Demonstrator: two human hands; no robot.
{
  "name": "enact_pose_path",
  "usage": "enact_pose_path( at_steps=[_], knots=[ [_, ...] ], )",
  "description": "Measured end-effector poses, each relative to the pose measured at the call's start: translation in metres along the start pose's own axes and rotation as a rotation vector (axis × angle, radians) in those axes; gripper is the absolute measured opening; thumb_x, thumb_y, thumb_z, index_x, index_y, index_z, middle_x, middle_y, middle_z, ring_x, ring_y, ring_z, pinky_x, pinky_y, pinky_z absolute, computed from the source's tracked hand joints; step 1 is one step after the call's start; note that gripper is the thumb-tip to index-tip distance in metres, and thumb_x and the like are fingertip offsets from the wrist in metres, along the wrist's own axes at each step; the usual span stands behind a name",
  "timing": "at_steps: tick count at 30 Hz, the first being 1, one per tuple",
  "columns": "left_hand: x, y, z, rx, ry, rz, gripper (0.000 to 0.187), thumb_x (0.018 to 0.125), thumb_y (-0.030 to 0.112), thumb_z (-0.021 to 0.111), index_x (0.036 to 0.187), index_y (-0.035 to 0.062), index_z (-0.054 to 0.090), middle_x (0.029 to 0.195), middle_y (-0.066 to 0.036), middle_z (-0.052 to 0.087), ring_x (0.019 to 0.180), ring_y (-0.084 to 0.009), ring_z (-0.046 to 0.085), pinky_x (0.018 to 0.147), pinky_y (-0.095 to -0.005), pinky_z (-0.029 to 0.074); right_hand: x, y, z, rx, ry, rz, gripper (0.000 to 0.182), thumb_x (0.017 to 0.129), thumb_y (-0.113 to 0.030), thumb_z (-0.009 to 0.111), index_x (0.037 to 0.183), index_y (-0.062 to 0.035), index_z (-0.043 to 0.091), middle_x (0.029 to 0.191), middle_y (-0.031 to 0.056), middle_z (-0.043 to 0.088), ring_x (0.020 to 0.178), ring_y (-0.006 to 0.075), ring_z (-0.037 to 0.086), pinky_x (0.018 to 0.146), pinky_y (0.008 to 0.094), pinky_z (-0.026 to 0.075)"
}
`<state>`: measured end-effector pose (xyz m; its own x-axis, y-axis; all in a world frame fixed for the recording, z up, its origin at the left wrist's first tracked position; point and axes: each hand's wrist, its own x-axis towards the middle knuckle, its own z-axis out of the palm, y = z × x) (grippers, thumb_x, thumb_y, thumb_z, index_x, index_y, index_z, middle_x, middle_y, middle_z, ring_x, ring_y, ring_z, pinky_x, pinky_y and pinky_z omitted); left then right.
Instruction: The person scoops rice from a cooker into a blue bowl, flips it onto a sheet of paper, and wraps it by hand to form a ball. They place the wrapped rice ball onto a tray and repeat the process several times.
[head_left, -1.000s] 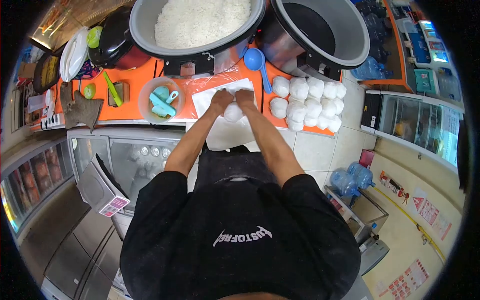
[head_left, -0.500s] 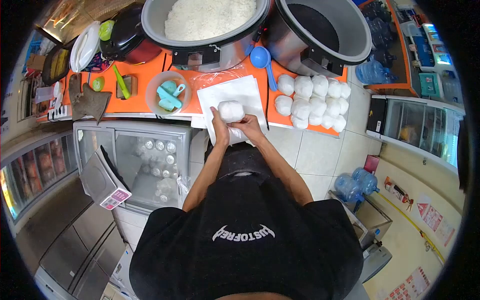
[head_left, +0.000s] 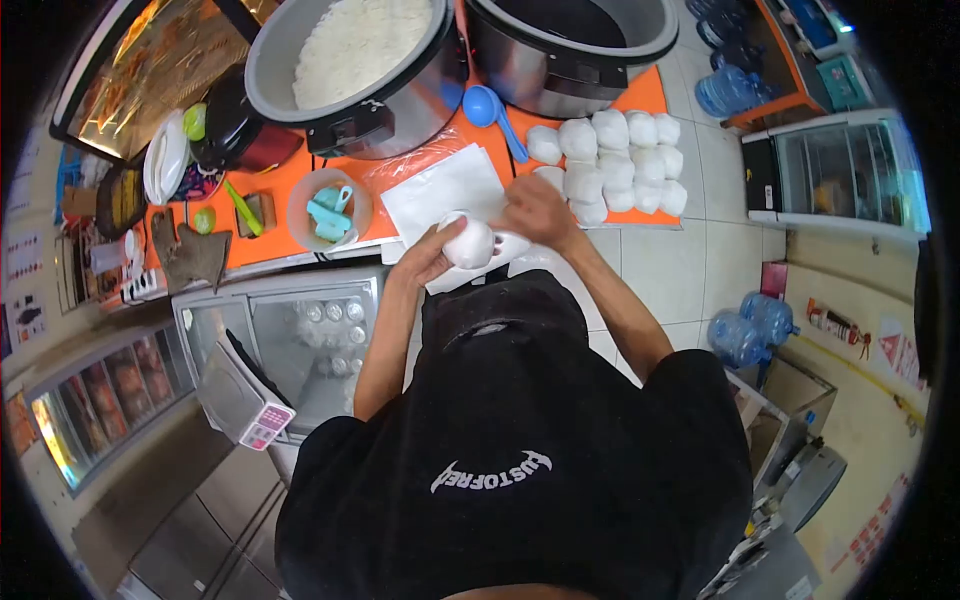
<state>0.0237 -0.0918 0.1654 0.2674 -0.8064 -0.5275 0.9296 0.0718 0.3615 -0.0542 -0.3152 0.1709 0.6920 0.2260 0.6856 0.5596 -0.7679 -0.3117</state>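
Observation:
My left hand (head_left: pixel 425 258) is wrapped round a rounded white paper-wrapped bundle (head_left: pixel 468 246), held in front of the counter's edge. My right hand (head_left: pixel 540 212) is just to the right of it, apart from the bundle. Its fingers are curled in, and whatever they may hold is hidden. White paper sheets (head_left: pixel 432 197) lie flat on the orange counter behind my hands. Right of them, similar white bundles (head_left: pixel 618 165) stand close together in rows, and my right hand partly covers the nearest ones.
Behind the sheets stands a large cooker of white rice (head_left: pixel 365 50), beside a second cooker (head_left: pixel 570 70) with a dark inside. A blue scoop (head_left: pixel 482 106) lies in front of them. To the left are a plastic tub (head_left: pixel 300 222) with turquoise items and a glass-topped freezer (head_left: pixel 280 300).
My right hand has come off the bundle and moved right and up, its fingers curling. My left hand now holds the bundle alone, turned and lower. The view has shifted.

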Motion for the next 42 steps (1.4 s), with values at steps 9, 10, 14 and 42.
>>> enact_pose_path(
  at_steps=[9,10,14,42],
  knots=[
    [0.097,-0.046,0.022,1.335,0.285,0.490,0.055,0.087,0.030,0.071,0.129,0.0026,0.046,0.103,-0.019,0.065,0.092,-0.0213,0.065,0.084,-0.0329,0.050,-0.104,-0.044,0.049,1.000,0.433,1.411,0.050,0.094,-0.025,0.062,0.133,0.0001,0.046,0.113,0.0088,0.063,0.102,0.0187,0.059,0.088,0.0301,0.046],
    [0.106,-0.050,0.028,1.253,0.281,0.411,0.050,0.089,0.031,0.068,0.125,0.0028,0.047,0.096,-0.018,0.066,0.087,-0.0208,0.065,0.079,-0.0330,0.050,-0.093,-0.052,0.046,1.036,0.528,1.477,0.052,0.094,-0.026,0.062,0.135,0.0011,0.045,0.118,0.0101,0.062,0.106,0.0186,0.059,0.092,0.0293,0.045],
    [0.122,-0.068,0.044,1.239,0.184,0.436,0.050,0.091,0.038,0.064,0.120,0.0025,0.046,0.084,-0.021,0.069,0.080,-0.0277,0.069,0.072,-0.0396,0.053,-0.111,-0.041,0.004,0.978,0.409,1.511,0.046,0.085,-0.021,0.073,0.121,0.0022,0.057,0.115,0.0127,0.063,0.102,0.0197,0.062,0.089,0.0304,0.049],
    [0.217,-0.130,-0.028,0.627,0.479,0.466,0.066,0.085,0.005,0.059,0.144,-0.0052,0.029,0.139,-0.018,0.043,0.127,-0.0235,0.044,0.104,-0.0314,0.035,-0.150,0.024,0.071,-0.005,0.796,1.665,0.054,0.074,-0.032,0.083,0.102,0.0038,0.055,0.080,0.0125,0.065,0.069,0.0182,0.063,0.065,0.0295,0.052]
  ],
)
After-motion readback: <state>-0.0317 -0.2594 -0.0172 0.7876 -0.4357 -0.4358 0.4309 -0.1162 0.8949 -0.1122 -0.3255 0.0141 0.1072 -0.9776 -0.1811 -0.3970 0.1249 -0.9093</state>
